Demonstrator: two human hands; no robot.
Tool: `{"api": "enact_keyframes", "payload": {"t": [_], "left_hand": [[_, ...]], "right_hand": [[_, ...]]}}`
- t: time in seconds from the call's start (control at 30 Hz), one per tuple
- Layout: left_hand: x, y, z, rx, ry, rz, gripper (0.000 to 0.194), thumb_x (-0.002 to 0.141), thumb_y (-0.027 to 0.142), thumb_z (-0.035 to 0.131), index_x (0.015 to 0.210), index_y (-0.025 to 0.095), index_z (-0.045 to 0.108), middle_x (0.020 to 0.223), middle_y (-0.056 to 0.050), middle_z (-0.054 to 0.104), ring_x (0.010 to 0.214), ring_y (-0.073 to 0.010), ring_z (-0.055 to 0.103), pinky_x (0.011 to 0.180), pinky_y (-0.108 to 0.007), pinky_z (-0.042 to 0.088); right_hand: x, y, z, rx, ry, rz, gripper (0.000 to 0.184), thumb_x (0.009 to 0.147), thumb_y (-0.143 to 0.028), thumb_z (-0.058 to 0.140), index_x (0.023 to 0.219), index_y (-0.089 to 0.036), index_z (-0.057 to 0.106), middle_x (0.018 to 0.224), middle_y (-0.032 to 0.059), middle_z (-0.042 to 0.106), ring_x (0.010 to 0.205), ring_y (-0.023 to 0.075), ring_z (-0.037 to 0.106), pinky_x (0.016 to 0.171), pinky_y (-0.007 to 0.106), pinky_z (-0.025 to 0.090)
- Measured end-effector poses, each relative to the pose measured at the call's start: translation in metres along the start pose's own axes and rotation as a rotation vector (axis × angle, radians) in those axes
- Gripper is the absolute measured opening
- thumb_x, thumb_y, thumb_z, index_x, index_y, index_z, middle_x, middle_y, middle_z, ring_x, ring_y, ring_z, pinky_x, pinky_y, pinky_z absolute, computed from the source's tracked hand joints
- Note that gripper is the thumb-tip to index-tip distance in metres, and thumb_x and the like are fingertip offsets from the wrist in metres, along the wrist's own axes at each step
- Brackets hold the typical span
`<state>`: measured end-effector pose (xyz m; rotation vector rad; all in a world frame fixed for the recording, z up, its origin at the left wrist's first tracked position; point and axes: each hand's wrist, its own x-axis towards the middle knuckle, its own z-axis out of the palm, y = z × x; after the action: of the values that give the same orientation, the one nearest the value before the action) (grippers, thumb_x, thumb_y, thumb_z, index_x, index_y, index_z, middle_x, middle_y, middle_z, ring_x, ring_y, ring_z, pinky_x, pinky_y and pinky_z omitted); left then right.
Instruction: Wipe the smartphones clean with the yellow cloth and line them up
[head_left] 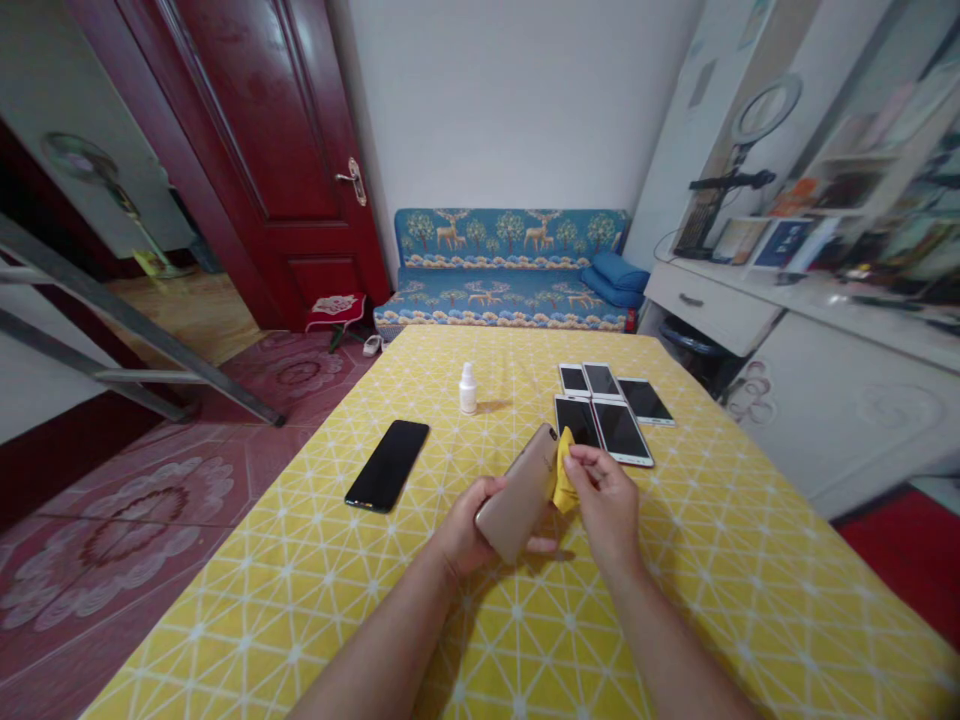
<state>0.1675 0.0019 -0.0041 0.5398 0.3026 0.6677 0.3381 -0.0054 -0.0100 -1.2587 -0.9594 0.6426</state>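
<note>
My left hand (pixel 469 530) is closed round a gold-backed phone (pixel 519 492), held tilted above the table with its back toward me. My right hand (pixel 606 500) pinches a small yellow cloth (pixel 562 475) pressed against the phone's right side. Both hands hover over the middle of the yellow patterned tablecloth (pixel 675 600).
A black phone (pixel 388 465) lies face up to the left. A small white bottle (pixel 468 389) stands beyond the hands. Several phones (pixel 607 410) lie in a group at the right rear. Behind the table are a blue sofa (pixel 510 265), a red door (pixel 277 150) and a white cabinet (pixel 825 390).
</note>
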Motion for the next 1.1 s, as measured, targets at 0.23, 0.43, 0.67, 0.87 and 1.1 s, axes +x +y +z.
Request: {"api": "enact_keyframes", "payload": {"t": [0.23,0.43,0.67,0.87,1.1], "left_hand": [[0.002,-0.008,-0.008,0.111,0.085,-0.070,0.054,0.078,0.037,0.052,0.119,0.003,0.059,0.113,-0.021,0.066,0.107,-0.0355,0.059,0.087,-0.054,0.048],[0.001,-0.007,-0.005,0.201,0.169,-0.041,0.041,0.077,0.038,0.057,0.100,0.005,0.067,0.095,-0.017,0.070,0.088,-0.0285,0.064,0.076,-0.045,0.054],[0.006,-0.008,0.001,0.107,0.227,0.105,0.029,0.080,0.039,0.062,0.090,0.012,0.069,0.082,-0.010,0.070,0.073,-0.0205,0.063,0.067,-0.033,0.052],[0.009,-0.008,0.007,-0.067,0.323,0.146,0.038,0.083,0.047,0.059,0.082,0.010,0.069,0.076,-0.008,0.069,0.071,-0.0170,0.063,0.072,-0.027,0.049],[0.004,0.002,0.006,-0.166,0.116,0.013,0.076,0.083,0.066,0.044,0.120,0.001,0.059,0.113,-0.021,0.066,0.107,-0.0279,0.062,0.096,-0.036,0.045]], "right_hand": [[-0.006,-0.011,0.001,-0.024,-0.050,-0.134,0.022,0.082,-0.036,0.065,0.096,-0.019,0.066,0.088,0.0046,0.067,0.076,0.0161,0.064,0.065,0.026,0.051],[-0.013,-0.020,0.004,-0.121,-0.186,-0.379,0.011,0.087,-0.026,0.061,0.093,-0.021,0.069,0.094,0.0045,0.064,0.085,0.0162,0.062,0.070,0.026,0.051],[-0.026,-0.027,0.014,-0.161,-0.313,-0.460,0.011,0.088,-0.020,0.059,0.092,-0.022,0.069,0.089,0.0038,0.064,0.084,0.0159,0.063,0.072,0.027,0.051],[-0.039,-0.025,0.025,-0.146,-0.397,-0.505,0.012,0.087,-0.016,0.059,0.094,-0.022,0.067,0.086,0.0028,0.065,0.082,0.0151,0.062,0.073,0.027,0.051],[-0.052,-0.027,0.034,-0.099,-0.598,-0.646,0.019,0.087,-0.010,0.057,0.099,-0.020,0.067,0.088,0.0043,0.064,0.081,0.0140,0.063,0.071,0.024,0.051]]}}
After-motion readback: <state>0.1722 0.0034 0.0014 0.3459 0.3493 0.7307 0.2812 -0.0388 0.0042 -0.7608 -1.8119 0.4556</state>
